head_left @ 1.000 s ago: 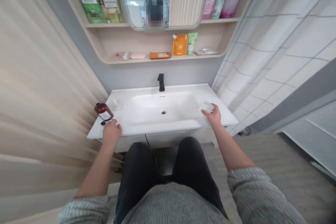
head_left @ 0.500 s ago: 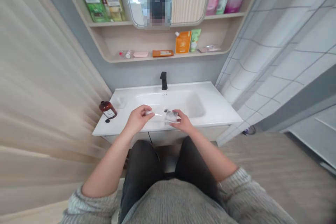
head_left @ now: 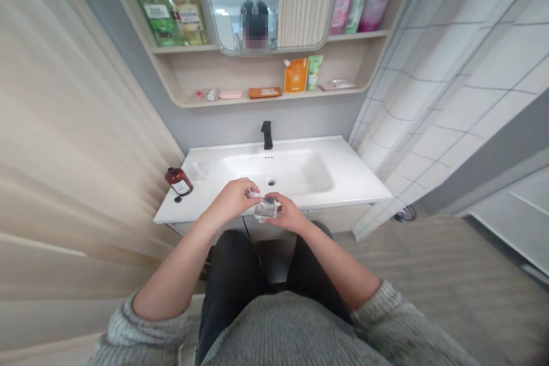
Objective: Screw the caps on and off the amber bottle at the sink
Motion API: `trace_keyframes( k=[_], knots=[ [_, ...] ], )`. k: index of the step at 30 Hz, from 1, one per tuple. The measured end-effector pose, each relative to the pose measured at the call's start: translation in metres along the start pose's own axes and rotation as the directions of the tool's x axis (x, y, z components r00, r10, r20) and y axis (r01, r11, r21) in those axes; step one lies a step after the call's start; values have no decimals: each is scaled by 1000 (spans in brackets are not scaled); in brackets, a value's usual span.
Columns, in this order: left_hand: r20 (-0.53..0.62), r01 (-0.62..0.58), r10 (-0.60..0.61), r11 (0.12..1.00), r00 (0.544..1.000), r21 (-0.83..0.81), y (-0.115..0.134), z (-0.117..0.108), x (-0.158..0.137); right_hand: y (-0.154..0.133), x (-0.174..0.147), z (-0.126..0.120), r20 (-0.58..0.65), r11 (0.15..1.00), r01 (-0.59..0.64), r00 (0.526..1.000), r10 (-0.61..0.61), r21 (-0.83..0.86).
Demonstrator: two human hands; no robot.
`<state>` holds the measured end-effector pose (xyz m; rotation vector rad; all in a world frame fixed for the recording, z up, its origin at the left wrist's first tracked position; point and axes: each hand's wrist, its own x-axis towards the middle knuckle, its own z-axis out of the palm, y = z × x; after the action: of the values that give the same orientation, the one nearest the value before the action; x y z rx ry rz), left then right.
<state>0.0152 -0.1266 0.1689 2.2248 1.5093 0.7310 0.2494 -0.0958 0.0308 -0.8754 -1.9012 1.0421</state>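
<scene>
My right hand [head_left: 288, 213] is closed round a clear, square-sided bottle [head_left: 265, 210], held low over the sink's front edge and tilted. My left hand [head_left: 235, 197] pinches a small whitish piece [head_left: 254, 194] with its thumb and fingers, right beside the bottle's upper end. A thin pale stem showed on this piece a moment ago; now it is hidden, and I cannot tell whether it is inside the bottle. On the left of the counter stands an amber bottle [head_left: 179, 182] with a white label. A small black cap [head_left: 177, 199] lies in front of it.
The white sink [head_left: 355, 168] has a black faucet [head_left: 267, 135] at its back. A clear see-through object [head_left: 197, 170] sits near the amber bottle. Above, a wall shelf [head_left: 201, 104] carries an orange pouch [head_left: 295, 75] and several toiletry bottles. A curtain [head_left: 77, 143] hangs at the left.
My right hand has brought the clear bottle left and nearer to me. The whitish piece in my left hand has moved slightly right and down, and now meets the bottle's top.
</scene>
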Motion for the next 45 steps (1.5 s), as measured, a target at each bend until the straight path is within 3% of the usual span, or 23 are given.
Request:
trace_keyframes(
  k=[5, 7, 9, 12, 15, 18, 22, 24, 29, 31, 34, 36, 38, 40, 43, 45],
  knots=[
    [215, -65, 6, 961, 977, 268, 20, 15, 3, -13, -8, 4, 26, 1000, 17, 1000, -16, -8],
    [268, -128, 60, 961, 962, 247, 24, 15, -2, -14, -12, 4, 29, 1000, 20, 999, -20, -10],
    [312, -246, 189, 957, 931, 155, 27, 10, -7, -14, -15, 2, 15, 1000, 20, 1000, -19, -11],
    [254, -310, 263, 936, 931, 167, 32, 3, -14, -16, -19, -3, 1, 1000, 8, 1000, -8, -2],
    [166, -197, 146, 914, 975, 353, 38, 4, -16, -24, -23, -7, 9, 1000, 8, 1000, -7, -8],
    [193, -146, 72, 903, 979, 405, 44, 7, -20, -31, -26, -9, 10, 999, 25, 1000, -25, -33],
    [316, -328, 245, 913, 917, 243, 51, 4, -26, -36, -31, -10, 18, 998, 17, 1000, -15, -63],
    [302, -375, 303, 901, 904, 219, 54, 3, -28, -37, -34, -11, 21, 999, 17, 1000, -16, -39],
    [168, -123, 56, 899, 984, 420, 56, 14, -31, -41, -37, -15, 4, 1000, 25, 1000, -25, -10],
    [229, -157, 61, 891, 972, 427, 57, 19, -33, -41, -37, -16, -2, 999, 16, 1000, -16, -38],
    [279, -283, 183, 882, 943, 377, 60, 24, -38, -37, -37, -16, 0, 998, 9, 1000, -9, -58],
    [219, -219, 136, 883, 966, 415, 62, 26, -40, -36, -38, -16, -2, 999, 17, 1000, -18, -43],
    [179, -93, 6, 874, 984, 477, 63, 27, -40, -35, -39, -16, -6, 999, 23, 1000, -23, -33],
    [203, -65, -42, 867, 978, 494, 63, 29, -39, -35, -40, -15, 0, 999, 17, 1000, -17, -35],
    [286, -237, 122, 881, 950, 409, 62, 28, -38, -36, -40, -14, 18, 999, 4, 1000, -3, -40],
    [249, -275, 186, 877, 951, 393, 61, 28, -37, -35, -40, -14, 16, 999, 4, 1000, -3, -33]
  ],
)
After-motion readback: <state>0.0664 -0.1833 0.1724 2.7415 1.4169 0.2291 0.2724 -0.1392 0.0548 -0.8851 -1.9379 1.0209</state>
